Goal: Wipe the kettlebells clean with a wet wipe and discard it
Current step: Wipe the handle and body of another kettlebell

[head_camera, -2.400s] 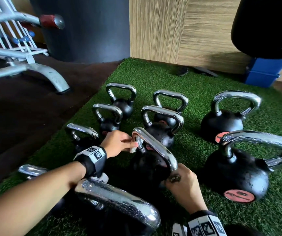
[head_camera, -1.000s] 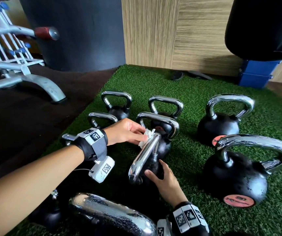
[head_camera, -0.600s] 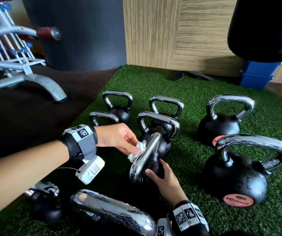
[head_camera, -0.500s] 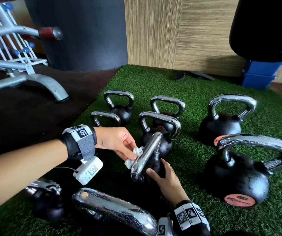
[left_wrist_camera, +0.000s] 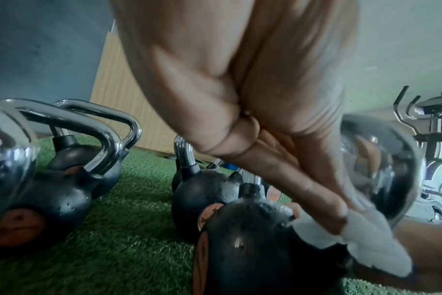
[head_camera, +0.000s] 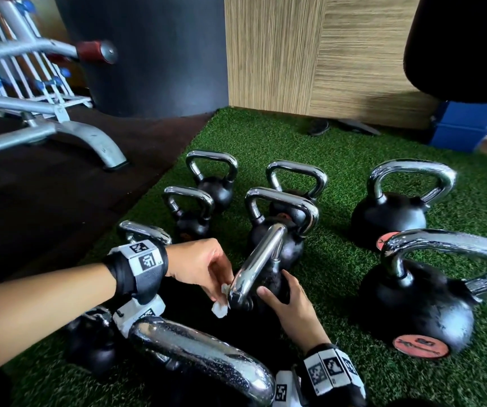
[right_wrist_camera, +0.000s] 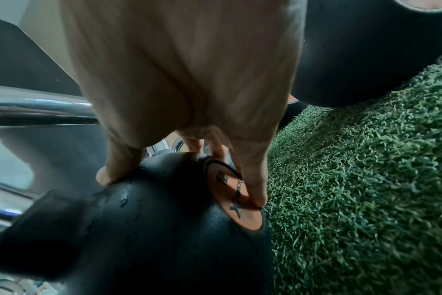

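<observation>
Kettlebells crowd the green turf (head_camera: 339,148) as I watch the wiping step mid-stroke. My left hand (head_camera: 198,267) pinches a crumpled white wet wipe (head_camera: 220,306) between thumb and fingertips, pressing it against the near end of the chrome handle (head_camera: 258,264) of a tipped kettlebell (head_camera: 268,282). My right hand (head_camera: 290,302) steadies that kettlebell's black body; in the right wrist view its thumb (right_wrist_camera: 114,169) and fingers (right_wrist_camera: 255,187) are spread and curled round the ball, one fingertip on the orange label (right_wrist_camera: 230,197).

Relative to the tipped kettlebell: a similar one (head_camera: 277,230) stands just behind it, three smaller ones stand farther back, two larger ones (head_camera: 412,301) sit to its right, and a big chrome handle (head_camera: 201,353) beaded with droplets lies nearest me. A grey bench frame (head_camera: 60,133) stands well off to its left.

I judge the task partway done: this handle is being wiped, and I cannot tell which of the others are finished. The next move likely calls for carrying the wipe round the handle's bend and onto the ball while the right hand keeps the weight from rolling. No bin is in view.
</observation>
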